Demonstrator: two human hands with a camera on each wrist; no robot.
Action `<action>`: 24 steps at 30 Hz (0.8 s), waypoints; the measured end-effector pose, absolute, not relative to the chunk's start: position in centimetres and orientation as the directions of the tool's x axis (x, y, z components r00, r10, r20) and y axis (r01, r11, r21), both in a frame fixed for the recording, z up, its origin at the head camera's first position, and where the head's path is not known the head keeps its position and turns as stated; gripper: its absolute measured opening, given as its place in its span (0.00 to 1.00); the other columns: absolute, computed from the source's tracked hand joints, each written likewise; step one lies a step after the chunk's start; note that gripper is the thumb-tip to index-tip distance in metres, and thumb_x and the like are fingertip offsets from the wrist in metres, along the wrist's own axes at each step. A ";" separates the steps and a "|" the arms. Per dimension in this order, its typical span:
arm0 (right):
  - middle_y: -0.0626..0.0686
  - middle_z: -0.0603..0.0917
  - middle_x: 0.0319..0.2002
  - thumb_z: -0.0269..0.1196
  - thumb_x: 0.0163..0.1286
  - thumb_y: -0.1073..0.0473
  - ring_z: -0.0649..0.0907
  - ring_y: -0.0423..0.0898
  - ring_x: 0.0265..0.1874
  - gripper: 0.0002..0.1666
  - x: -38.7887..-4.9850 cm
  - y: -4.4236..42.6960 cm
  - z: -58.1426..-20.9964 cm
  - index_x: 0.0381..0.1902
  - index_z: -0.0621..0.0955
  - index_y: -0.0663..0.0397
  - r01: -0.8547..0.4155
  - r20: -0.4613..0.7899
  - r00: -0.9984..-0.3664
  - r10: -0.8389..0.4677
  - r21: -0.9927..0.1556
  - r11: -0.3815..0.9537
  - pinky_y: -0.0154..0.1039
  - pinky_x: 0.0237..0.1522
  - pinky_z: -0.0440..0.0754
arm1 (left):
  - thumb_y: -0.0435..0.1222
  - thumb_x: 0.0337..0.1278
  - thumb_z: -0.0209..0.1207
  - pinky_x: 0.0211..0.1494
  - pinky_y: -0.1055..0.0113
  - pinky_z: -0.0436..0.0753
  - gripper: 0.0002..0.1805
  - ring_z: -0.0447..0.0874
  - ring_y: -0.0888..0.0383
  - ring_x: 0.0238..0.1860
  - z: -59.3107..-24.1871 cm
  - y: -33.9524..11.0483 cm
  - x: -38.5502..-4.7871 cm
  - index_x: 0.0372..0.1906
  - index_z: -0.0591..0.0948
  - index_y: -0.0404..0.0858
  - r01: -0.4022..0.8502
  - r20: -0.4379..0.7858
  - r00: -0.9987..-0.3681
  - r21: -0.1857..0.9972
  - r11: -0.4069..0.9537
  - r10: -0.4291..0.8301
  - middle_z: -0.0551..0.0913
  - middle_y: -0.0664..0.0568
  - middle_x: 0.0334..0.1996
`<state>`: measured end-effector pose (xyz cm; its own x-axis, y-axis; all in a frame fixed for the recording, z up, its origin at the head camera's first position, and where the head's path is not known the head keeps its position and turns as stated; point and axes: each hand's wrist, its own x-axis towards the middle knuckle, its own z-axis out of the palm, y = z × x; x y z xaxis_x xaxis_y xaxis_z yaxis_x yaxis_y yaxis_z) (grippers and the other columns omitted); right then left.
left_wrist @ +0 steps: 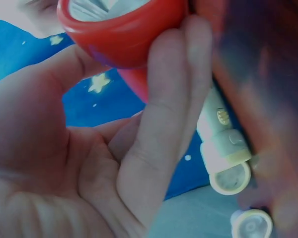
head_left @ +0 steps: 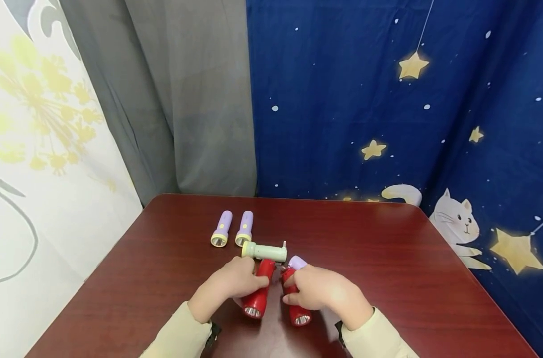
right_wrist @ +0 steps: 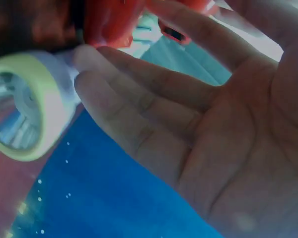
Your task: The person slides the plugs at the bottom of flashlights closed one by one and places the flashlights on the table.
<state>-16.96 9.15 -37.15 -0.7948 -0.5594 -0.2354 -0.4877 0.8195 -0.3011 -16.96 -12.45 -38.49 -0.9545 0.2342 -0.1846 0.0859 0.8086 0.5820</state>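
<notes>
My left hand [head_left: 235, 279] grips a red flashlight [head_left: 261, 293] between thumb and fingers, its lens end toward me. The left wrist view has that red flashlight's head [left_wrist: 124, 39] held over the palm. On the right, my right hand [head_left: 322, 289] holds a second red flashlight [head_left: 293, 298], thumb and fingers at its sides. Just behind that hand a purple flashlight [head_left: 297, 261] is partly hidden; its pale yellow rim [right_wrist: 49, 94] shows near the fingertips in the right wrist view. A pale green flashlight [head_left: 271, 252] lies crosswise beyond both red ones.
Two purple flashlights with yellow heads, one on the left [head_left: 222, 228] and one on the right [head_left: 245, 228], lie farther back on the dark red table [head_left: 365, 233]. Grey and blue star-patterned curtains [head_left: 325, 99] hang behind the table's far edge.
</notes>
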 end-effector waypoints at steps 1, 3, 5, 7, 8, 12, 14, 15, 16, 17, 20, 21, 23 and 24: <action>0.42 0.87 0.32 0.73 0.69 0.47 0.82 0.38 0.32 0.16 -17.1 9.2 -36.9 0.50 0.91 0.46 -0.499 -0.214 -0.794 -0.570 -0.308 0.810 0.42 0.44 0.87 | 0.42 0.61 0.68 0.26 0.63 0.85 0.14 0.83 0.57 0.22 -38.1 -12.6 -17.0 0.28 0.80 0.37 0.081 -0.179 -0.955 0.607 0.791 0.235 0.82 0.49 0.22; 0.44 0.89 0.36 0.72 0.70 0.47 0.84 0.40 0.36 0.17 -17.5 9.5 -36.3 0.52 0.91 0.47 -0.513 -0.168 -0.797 -0.581 -0.319 0.797 0.44 0.46 0.87 | 0.42 0.63 0.68 0.26 0.63 0.87 0.14 0.84 0.58 0.23 -37.5 -12.7 -17.2 0.30 0.81 0.37 0.070 -0.163 -0.958 0.664 0.744 0.235 0.83 0.49 0.23; 0.47 0.89 0.38 0.71 0.71 0.47 0.84 0.43 0.38 0.20 -17.8 9.7 -35.7 0.55 0.89 0.50 -0.512 -0.117 -0.808 -0.577 -0.343 0.787 0.46 0.47 0.87 | 0.43 0.64 0.69 0.28 0.62 0.88 0.14 0.86 0.58 0.24 -36.9 -12.8 -17.3 0.36 0.83 0.35 0.071 -0.132 -0.963 0.717 0.693 0.235 0.86 0.49 0.26; 0.51 0.90 0.43 0.70 0.72 0.47 0.85 0.45 0.40 0.24 -18.1 9.9 -35.1 0.60 0.87 0.54 -0.495 -0.071 -0.825 -0.561 -0.389 0.777 0.48 0.48 0.88 | 0.42 0.65 0.69 0.31 0.61 0.90 0.16 0.87 0.58 0.26 -36.3 -12.8 -17.5 0.44 0.84 0.33 0.056 -0.111 -0.968 0.779 0.624 0.226 0.87 0.48 0.31; 0.53 0.91 0.45 0.69 0.72 0.47 0.86 0.45 0.40 0.26 -18.3 10.0 -34.9 0.61 0.86 0.56 -0.477 -0.052 -0.837 -0.545 -0.419 0.773 0.49 0.49 0.89 | 0.42 0.65 0.69 0.33 0.60 0.91 0.18 0.88 0.57 0.28 -36.1 -12.8 -17.5 0.49 0.83 0.32 0.050 -0.101 -0.970 0.810 0.584 0.223 0.88 0.47 0.33; 0.54 0.92 0.48 0.68 0.74 0.49 0.88 0.43 0.39 0.28 -18.6 10.3 -34.4 0.65 0.83 0.59 -0.415 0.005 -0.873 -0.488 -0.534 0.737 0.50 0.51 0.91 | 0.41 0.69 0.67 0.39 0.55 0.93 0.23 0.91 0.55 0.34 -35.4 -12.6 -17.7 0.60 0.79 0.30 0.035 -0.068 -0.972 0.904 0.426 0.224 0.91 0.42 0.42; 0.52 0.92 0.48 0.67 0.75 0.50 0.89 0.43 0.41 0.27 -18.7 10.3 -34.3 0.66 0.82 0.58 -0.403 0.033 -0.883 -0.469 -0.568 0.718 0.50 0.53 0.91 | 0.41 0.72 0.65 0.43 0.54 0.94 0.24 0.91 0.54 0.37 -35.2 -12.5 -17.8 0.62 0.78 0.30 0.046 -0.046 -0.970 0.931 0.361 0.241 0.91 0.40 0.46; 0.51 0.92 0.47 0.67 0.75 0.50 0.89 0.43 0.42 0.27 -18.8 10.3 -34.3 0.66 0.82 0.57 -0.400 0.045 -0.885 -0.463 -0.584 0.707 0.49 0.53 0.91 | 0.41 0.73 0.64 0.45 0.53 0.93 0.24 0.92 0.53 0.39 -35.0 -12.5 -17.9 0.64 0.78 0.30 0.051 -0.036 -0.968 0.941 0.335 0.250 0.90 0.40 0.49; 0.51 0.92 0.47 0.67 0.76 0.51 0.90 0.43 0.43 0.27 -18.8 10.3 -34.3 0.66 0.81 0.57 -0.400 0.059 -0.886 -0.460 -0.599 0.694 0.49 0.54 0.90 | 0.42 0.74 0.62 0.48 0.52 0.93 0.25 0.92 0.53 0.41 -35.0 -12.4 -17.9 0.65 0.77 0.30 0.058 -0.026 -0.965 0.949 0.309 0.262 0.90 0.39 0.51; 0.50 0.92 0.47 0.66 0.76 0.51 0.90 0.43 0.44 0.27 -18.8 10.3 -34.3 0.67 0.81 0.57 -0.400 0.072 -0.887 -0.457 -0.615 0.680 0.49 0.54 0.90 | 0.42 0.75 0.61 0.50 0.52 0.93 0.25 0.92 0.53 0.43 -34.9 -12.3 -18.0 0.67 0.77 0.30 0.063 -0.019 -0.962 0.955 0.289 0.271 0.89 0.38 0.53; 0.50 0.92 0.50 0.64 0.78 0.52 0.90 0.44 0.48 0.27 -18.9 10.4 -34.3 0.70 0.79 0.55 -0.408 0.121 -0.887 -0.445 -0.654 0.636 0.49 0.56 0.90 | 0.42 0.77 0.59 0.52 0.52 0.92 0.27 0.92 0.54 0.45 -34.8 -12.1 -18.0 0.70 0.75 0.30 0.085 0.010 -0.959 0.963 0.254 0.284 0.87 0.37 0.56; 0.51 0.92 0.50 0.64 0.78 0.52 0.91 0.45 0.49 0.27 -18.9 10.4 -34.3 0.70 0.79 0.55 -0.410 0.134 -0.887 -0.442 -0.669 0.620 0.50 0.57 0.89 | 0.42 0.77 0.59 0.53 0.52 0.92 0.27 0.92 0.54 0.45 -34.8 -12.0 -18.1 0.71 0.74 0.30 0.090 0.017 -0.959 0.965 0.246 0.284 0.87 0.37 0.56; 0.51 0.91 0.52 0.63 0.79 0.53 0.91 0.46 0.50 0.27 -18.9 10.5 -34.3 0.71 0.78 0.53 -0.412 0.155 -0.886 -0.437 -0.693 0.592 0.50 0.57 0.89 | 0.41 0.78 0.58 0.53 0.52 0.92 0.26 0.92 0.54 0.44 -34.9 -11.8 -18.2 0.71 0.74 0.30 0.092 0.025 -0.959 0.969 0.230 0.281 0.87 0.36 0.56; 0.51 0.91 0.53 0.63 0.79 0.53 0.91 0.46 0.51 0.27 -18.8 10.5 -34.2 0.72 0.78 0.52 -0.411 0.160 -0.886 -0.435 -0.704 0.579 0.51 0.58 0.89 | 0.41 0.78 0.58 0.53 0.52 0.92 0.26 0.92 0.54 0.44 -34.9 -11.7 -18.2 0.71 0.74 0.31 0.092 0.027 -0.960 0.970 0.224 0.277 0.87 0.36 0.55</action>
<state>-18.83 10.53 -34.21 -0.8861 -0.4351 0.1597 -0.4111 0.5787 -0.7043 -18.17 -11.66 -34.89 -0.9605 0.2770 0.0275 0.0922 0.2236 0.9703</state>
